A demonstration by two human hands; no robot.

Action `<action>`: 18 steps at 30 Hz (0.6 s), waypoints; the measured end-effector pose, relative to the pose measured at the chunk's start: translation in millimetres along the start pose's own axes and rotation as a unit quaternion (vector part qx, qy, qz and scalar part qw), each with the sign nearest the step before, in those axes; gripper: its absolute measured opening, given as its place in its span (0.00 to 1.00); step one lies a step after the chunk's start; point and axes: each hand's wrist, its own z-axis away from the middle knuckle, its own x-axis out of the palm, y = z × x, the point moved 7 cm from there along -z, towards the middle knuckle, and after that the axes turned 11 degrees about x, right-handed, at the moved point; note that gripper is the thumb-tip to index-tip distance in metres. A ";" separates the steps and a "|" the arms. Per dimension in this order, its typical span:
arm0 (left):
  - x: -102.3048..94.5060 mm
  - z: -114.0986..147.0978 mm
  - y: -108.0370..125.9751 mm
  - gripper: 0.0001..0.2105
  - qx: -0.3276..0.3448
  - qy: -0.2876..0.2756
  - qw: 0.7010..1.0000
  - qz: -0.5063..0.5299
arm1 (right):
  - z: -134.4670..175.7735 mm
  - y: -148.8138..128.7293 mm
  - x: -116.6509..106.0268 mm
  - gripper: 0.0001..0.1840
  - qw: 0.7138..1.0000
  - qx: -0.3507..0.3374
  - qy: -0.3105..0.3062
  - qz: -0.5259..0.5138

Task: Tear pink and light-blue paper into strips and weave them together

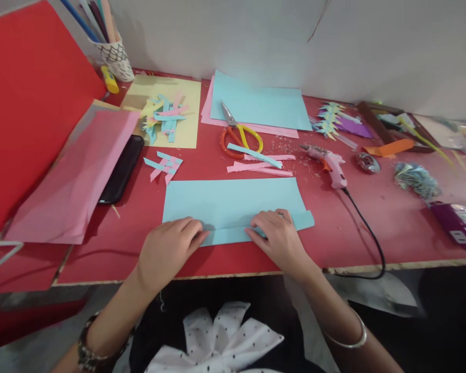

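Observation:
A light blue sheet of paper (233,199) lies on the red table in front of me, its near edge folded up into a narrow flap. My left hand (174,243) grips the left part of that fold, fingers curled with the thumb along the edge. On the right part of the fold, my right hand (277,235) pinches the paper the same way. The flap's right end sticks out past the sheet. Just beyond the sheet are pink and blue paper strips (260,165), scissors with red and yellow handles (238,137), and a small woven paper piece (165,167).
A pink glue gun (328,161) with a black cord lies to the right. At the left are pink sheets (73,171) over a black phone (123,168). More blue paper (260,101) is at the back, and a purple device (456,223) sits far right.

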 end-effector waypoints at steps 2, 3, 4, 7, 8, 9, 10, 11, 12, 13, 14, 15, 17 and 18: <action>0.1 0.0 -1.1 0.17 -0.009 0.001 1.000 0.005 | -0.1 0.5 1.4 0.15 1.000 -0.002 -0.003 0.000; 0.1 0.2 -1.5 0.17 -0.013 0.005 1.000 0.009 | -0.2 0.7 1.7 0.15 1.000 -0.002 -0.003 0.001; 0.3 0.5 -2.0 0.17 -0.016 0.009 1.000 0.014 | -0.4 0.9 1.8 0.15 1.000 -0.002 -0.003 0.002; 1.6 2.3 -5.8 0.19 -0.030 0.018 0.999 0.027 | -0.5 0.7 1.7 0.16 1.000 -0.005 -0.004 0.001; 2.0 3.2 -7.9 0.20 -0.035 0.019 0.999 0.029 | -0.6 0.3 1.4 0.16 1.000 -0.007 -0.003 0.000; 2.3 4.2 -10.2 0.21 -0.037 0.020 0.999 0.032 | -0.6 -0.1 1.1 0.16 1.000 -0.009 -0.002 0.000; 2.3 5.2 -12.4 0.22 -0.036 0.023 0.998 0.037 | -0.6 -0.5 0.9 0.17 1.000 -0.011 -0.001 0.000; 2.3 6.3 -14.5 0.23 -0.031 0.024 0.998 0.044 | -0.6 -0.8 0.7 0.17 1.000 -0.013 0.000 0.000; 2.4 7.7 -16.6 0.24 -0.024 0.024 0.998 0.053 | -0.6 -1.0 0.6 0.17 1.000 -0.013 0.001 0.000; 2.6 9.3 -18.5 0.24 -0.017 0.022 0.998 0.061 | -0.6 -0.9 0.7 0.17 1.000 -0.013 0.002 0.000; 2.9 11.4 -20.7 0.25 -0.013 0.020 0.997 0.067 | -0.6 -0.6 1.0 0.17 1.000 -0.011 0.000 0.000; 3.2 13.7 -23.0 0.25 -0.013 0.018 0.997 0.071 | -0.5 0.0 1.4 0.16 1.000 -0.009 -0.002 -0.001; 3.9 18.6 -27.6 0.24 -0.021 0.017 0.997 0.073 | -0.5 1.3 2.1 0.16 1.000 -0.005 -0.009 -0.003; 4.3 20.8 -29.4 0.23 -0.026 0.017 0.997 0.074 | -0.5 1.7 2.0 0.15 1.000 -0.003 -0.012 -0.002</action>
